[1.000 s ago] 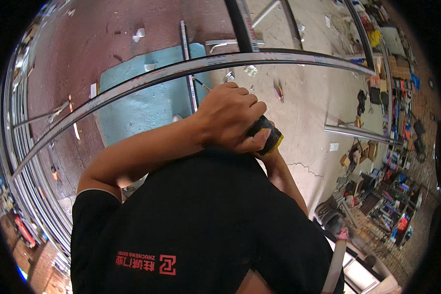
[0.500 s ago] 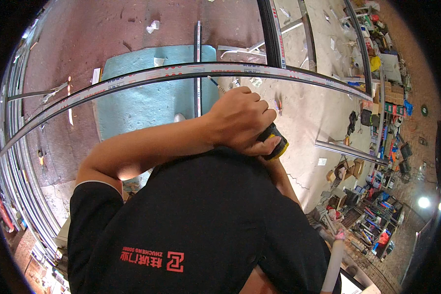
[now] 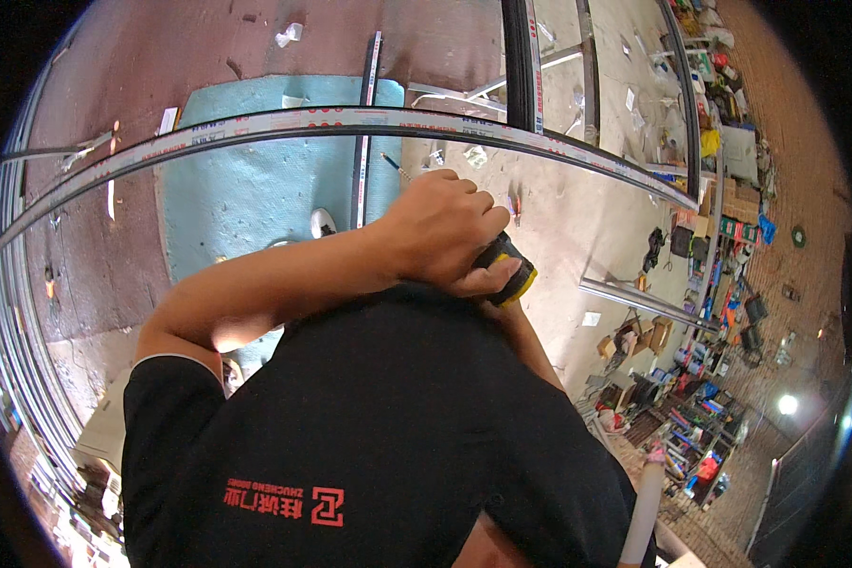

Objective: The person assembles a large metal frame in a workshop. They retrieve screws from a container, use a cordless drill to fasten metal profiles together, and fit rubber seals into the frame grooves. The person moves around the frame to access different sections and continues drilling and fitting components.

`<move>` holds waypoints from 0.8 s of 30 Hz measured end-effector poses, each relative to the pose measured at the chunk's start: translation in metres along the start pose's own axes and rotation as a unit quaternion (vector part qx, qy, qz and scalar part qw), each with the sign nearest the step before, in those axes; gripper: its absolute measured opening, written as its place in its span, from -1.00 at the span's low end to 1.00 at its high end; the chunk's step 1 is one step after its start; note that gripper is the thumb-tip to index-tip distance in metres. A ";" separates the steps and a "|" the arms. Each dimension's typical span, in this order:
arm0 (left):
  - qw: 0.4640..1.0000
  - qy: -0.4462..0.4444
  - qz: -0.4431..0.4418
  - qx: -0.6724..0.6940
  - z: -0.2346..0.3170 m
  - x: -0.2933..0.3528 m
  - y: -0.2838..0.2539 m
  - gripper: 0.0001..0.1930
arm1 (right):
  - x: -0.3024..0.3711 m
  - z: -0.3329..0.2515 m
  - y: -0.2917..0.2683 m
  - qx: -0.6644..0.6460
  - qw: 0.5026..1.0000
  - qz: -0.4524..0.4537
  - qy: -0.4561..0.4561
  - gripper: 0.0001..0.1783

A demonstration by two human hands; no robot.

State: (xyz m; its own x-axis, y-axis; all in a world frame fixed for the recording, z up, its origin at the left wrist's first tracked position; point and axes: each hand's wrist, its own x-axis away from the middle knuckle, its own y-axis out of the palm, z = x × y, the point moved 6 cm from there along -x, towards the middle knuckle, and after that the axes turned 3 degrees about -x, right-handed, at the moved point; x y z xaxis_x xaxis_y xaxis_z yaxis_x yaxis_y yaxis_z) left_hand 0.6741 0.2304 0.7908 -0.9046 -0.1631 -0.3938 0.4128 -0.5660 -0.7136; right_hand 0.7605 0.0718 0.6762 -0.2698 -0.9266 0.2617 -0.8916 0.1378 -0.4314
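Observation:
My left hand (image 3: 445,227) is closed in a fist around a black-and-yellow tool (image 3: 513,273), close in front of my chest. Only the tool's blunt end shows, under my thumb; the rest is covered, so I cannot tell its exact kind. Past my knuckles a thin dark rod (image 3: 395,167) sticks out, seen against the blue mat. My right forearm (image 3: 528,352) runs up under the left hand, which hides my right hand. A long metal profile (image 3: 417,123) with printed film crosses beyond my hands, apart from them in the picture.
A blue mat (image 3: 256,194) lies on the floor, with a shoe (image 3: 323,223) on it. Upright and crossing frame bars (image 3: 519,66) stand ahead. Long profiles (image 3: 19,312) are stacked at left. Tools and boxes (image 3: 701,426) crowd the right side, near a loose metal bar (image 3: 648,303).
The whole scene has shifted left in the picture, and more of the shoe shows. My left hand keeps its hold on the black-and-yellow tool, its pose nearly the same.

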 end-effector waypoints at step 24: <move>0.986 -0.060 0.083 -0.130 0.101 -0.031 0.086 -0.25 | 0.038 0.065 -0.067 -0.458 0.872 -0.098 0.141 -0.64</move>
State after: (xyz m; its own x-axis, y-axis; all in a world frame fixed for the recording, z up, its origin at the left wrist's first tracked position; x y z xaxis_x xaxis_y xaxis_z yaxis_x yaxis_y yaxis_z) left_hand 0.7267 0.1050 0.7999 -0.8215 -0.3403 -0.4575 0.5558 -0.2990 -0.7757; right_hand 0.8340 0.0043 0.6591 -0.0422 -0.8583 0.5113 -0.8129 0.3271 0.4820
